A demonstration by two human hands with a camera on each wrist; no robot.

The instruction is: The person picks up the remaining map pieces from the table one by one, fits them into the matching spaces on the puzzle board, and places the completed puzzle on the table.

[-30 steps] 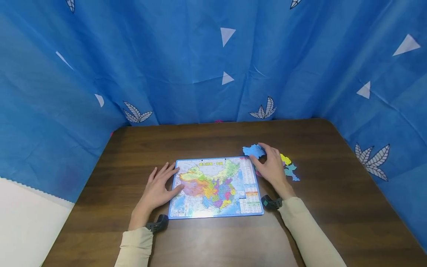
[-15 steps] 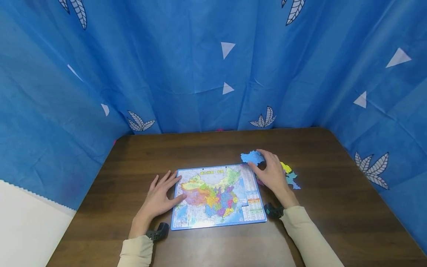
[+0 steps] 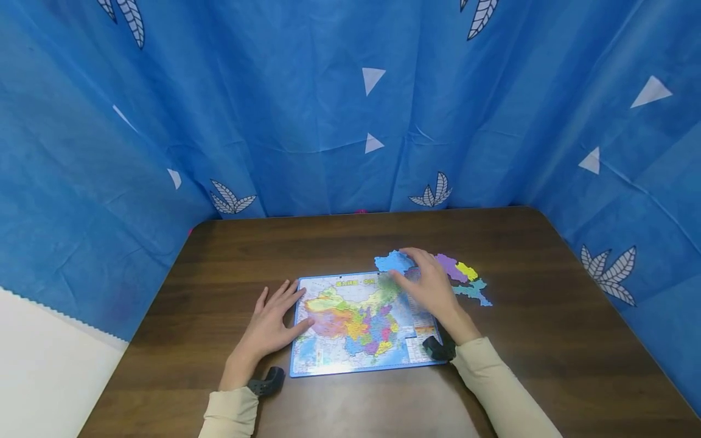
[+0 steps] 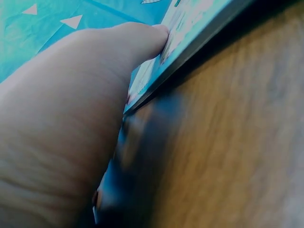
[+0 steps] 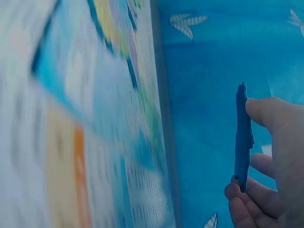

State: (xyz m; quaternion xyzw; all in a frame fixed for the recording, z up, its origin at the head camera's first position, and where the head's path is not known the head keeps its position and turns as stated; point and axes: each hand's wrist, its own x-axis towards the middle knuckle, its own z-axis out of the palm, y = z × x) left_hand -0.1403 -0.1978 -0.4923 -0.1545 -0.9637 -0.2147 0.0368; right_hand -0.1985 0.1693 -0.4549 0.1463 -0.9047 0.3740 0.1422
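Pinched between the thumb and fingers of my right hand is a blue puzzle piece. It overlaps the top right edge of the map puzzle board in the head view. In the right wrist view the piece appears edge-on, held apart from the board face. My left hand lies spread at the board's left edge, fingers straight and thumb on the printed map. The left wrist view shows that thumb touching the board's surface.
To the right of the board lie a purple piece, a yellow piece and a teal piece. Everything stands on a dark wooden table. A blue patterned curtain hangs behind and along the sides.
My right hand has carried the blue piece leftward toward the board's top edge, uncovering the purple piece. The board and my left hand sit slightly further right in view.
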